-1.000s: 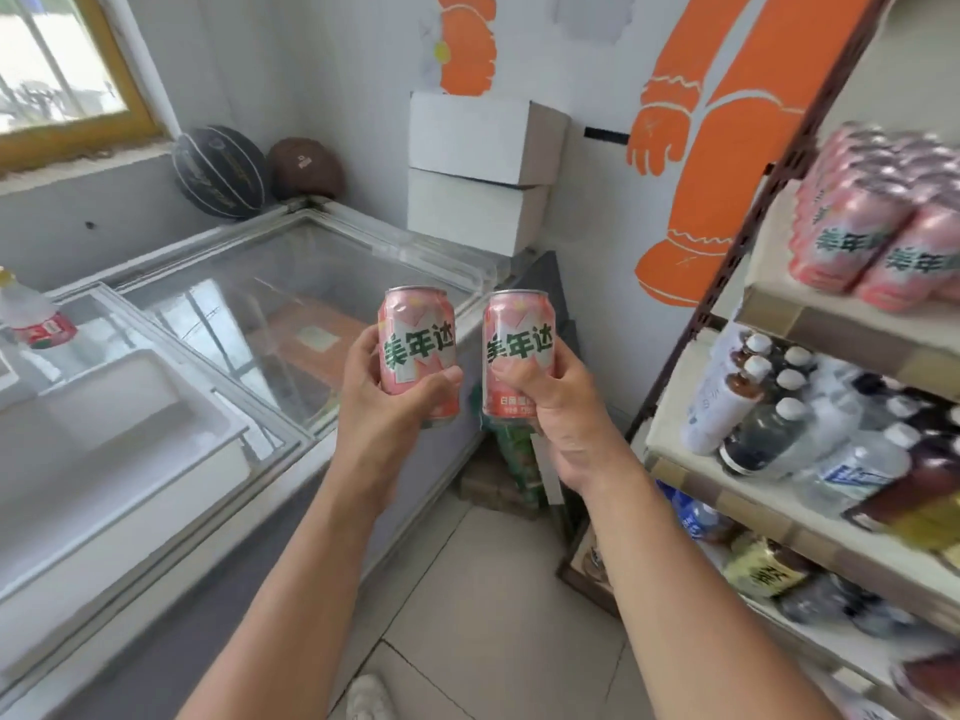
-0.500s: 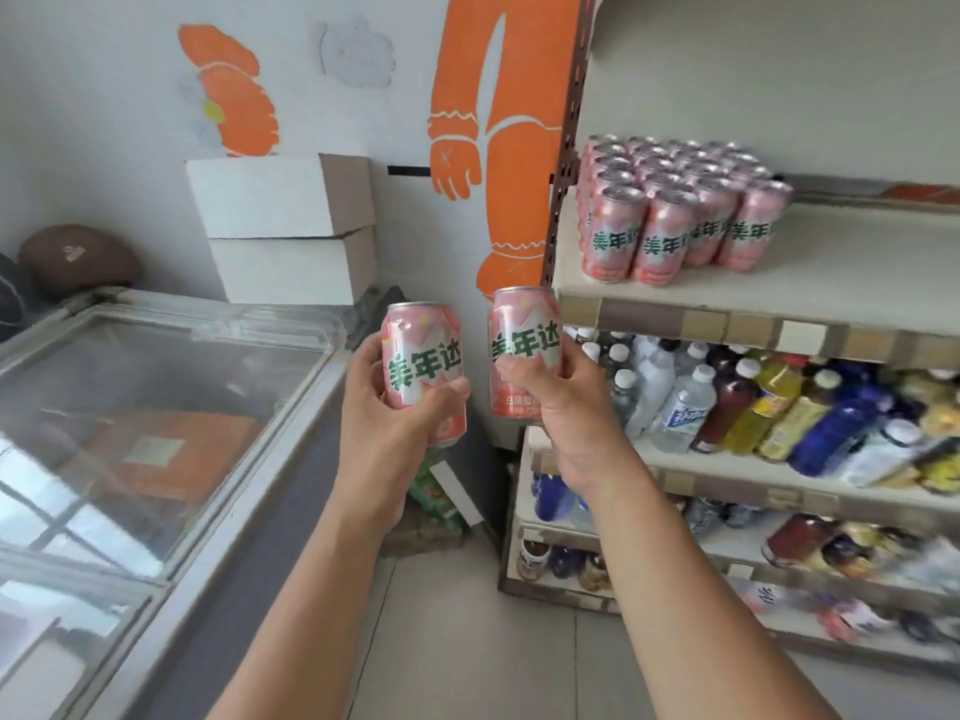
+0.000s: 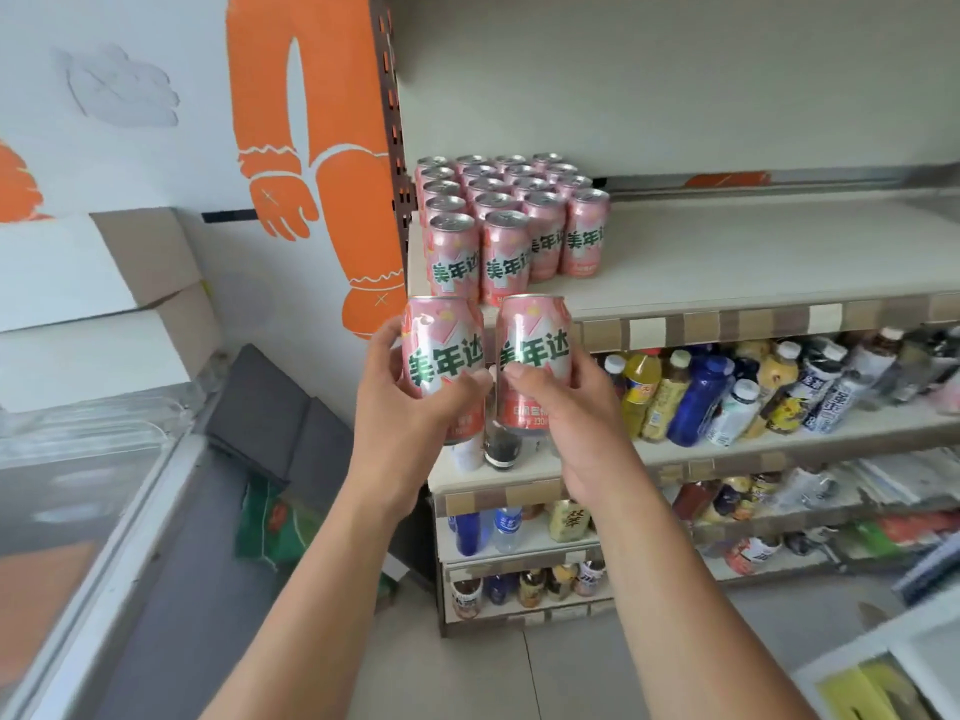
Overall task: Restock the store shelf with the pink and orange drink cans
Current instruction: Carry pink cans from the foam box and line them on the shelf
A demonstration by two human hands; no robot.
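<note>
My left hand [image 3: 402,433] grips a pink drink can [image 3: 440,350] with green lettering, held upright. Beside it my right hand [image 3: 574,433] grips a second pink can [image 3: 532,345], also upright; the two cans almost touch. Both sit just below and in front of the upper shelf [image 3: 753,262] edge. On that shelf's left end stand several rows of the same pink cans [image 3: 506,220], packed against the brown shelf post [image 3: 389,148]. To the right of them the shelf board is bare.
Lower shelves hold many bottled drinks [image 3: 727,397]. A glass-topped chest freezer [image 3: 78,485] runs along the left. White cardboard boxes [image 3: 98,304] are stacked against the wall with orange artwork. A green bag [image 3: 270,527] lies on the floor by the shelf unit.
The view has swung right and closer to the shelf. Both hands, still holding their cans, now sit right below the stocked cans at the shelf's front edge.
</note>
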